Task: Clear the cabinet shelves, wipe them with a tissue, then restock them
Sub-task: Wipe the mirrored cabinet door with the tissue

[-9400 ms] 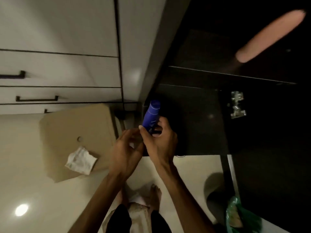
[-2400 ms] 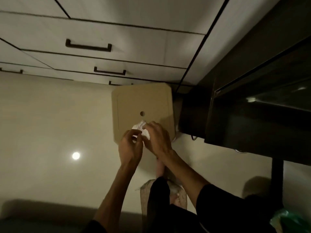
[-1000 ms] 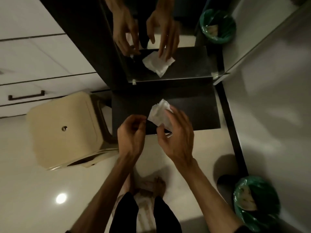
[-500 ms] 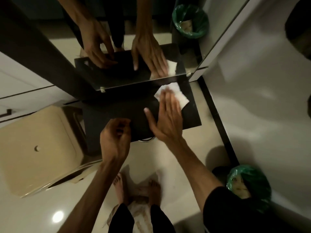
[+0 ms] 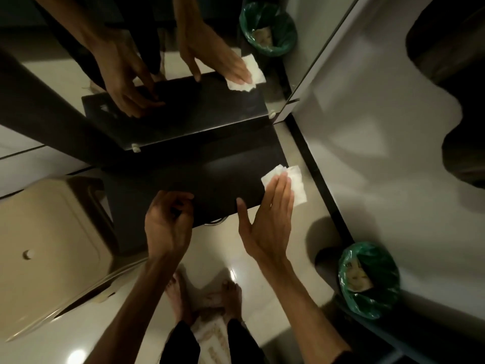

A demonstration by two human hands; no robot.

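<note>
R hand (image 5: pixel 270 222): centre-right of frame; fingers straight & together, thumb spread wide; fingertips press flat on the tissue; palm hangs past the shelf's front edge
Tissue (image 5: pixel 295 183): white, crumpled; at the right end of the shelf, partly under the R fingertips; its right part sticks out past the shelf end
L hand (image 5: pixel 168 224): centre of frame, at the shelf's front edge; fingers curled in w/ thumb tucked near them; can't tell if anything is held; looks to touch the edge, not certain
Shelf (image 5: pixel 199 174): dark, glossy slab across mid frame; bare apart from the tissue
Mirror (image 5: pixel 183 106): upper centre, behind the shelf; shows both hands & the tissue reflected
Stool (image 5: pixel 52 245): beige plastic, lower left, just beside the shelf's left end; small hole in the seat
Bin (image 5: pixel 367 279): green bag liner, lower right on the floor; sth pale inside; reflected at top centre
Feet (image 5: pixel 204 292): bare, bottom centre on a pale glossy floor
</note>
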